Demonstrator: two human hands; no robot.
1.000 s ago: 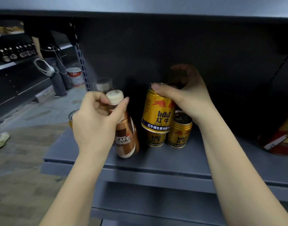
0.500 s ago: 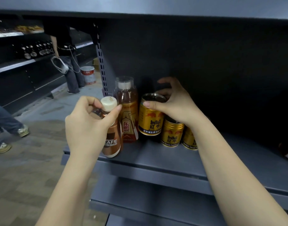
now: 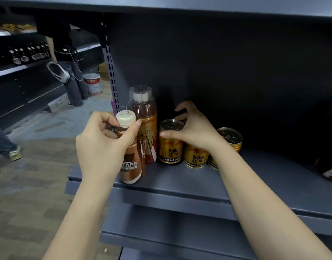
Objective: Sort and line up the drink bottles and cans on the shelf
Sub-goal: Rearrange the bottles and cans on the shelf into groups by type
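Note:
My left hand point(image 3: 100, 145) grips the neck of a brown coffee bottle point(image 3: 130, 162) with a cream cap, which stands near the front left of the grey shelf point(image 3: 180, 182). Behind it stands a taller amber drink bottle point(image 3: 145, 117) with a clear cap. My right hand point(image 3: 194, 129) holds the top rim of a gold Red Bull can point(image 3: 170, 147) that rests on the shelf beside the tall bottle. To its right stand a second gold can point(image 3: 195, 157) and a third gold can point(image 3: 230, 137), partly hidden by my right forearm.
A red and white package point(image 3: 329, 171) lies at the shelf's far right. The perforated upright post point(image 3: 109, 72) marks the shelf's left end. In the aisle at left a person point(image 3: 67, 59) stands near a paint bucket point(image 3: 93, 83); another person's shoe point(image 3: 15, 152) is close by.
My right hand has lowered the Red Bull can from above the other cans onto the shelf beside the tall bottle. The coffee bottle has gone from tilted to nearly upright at the shelf front.

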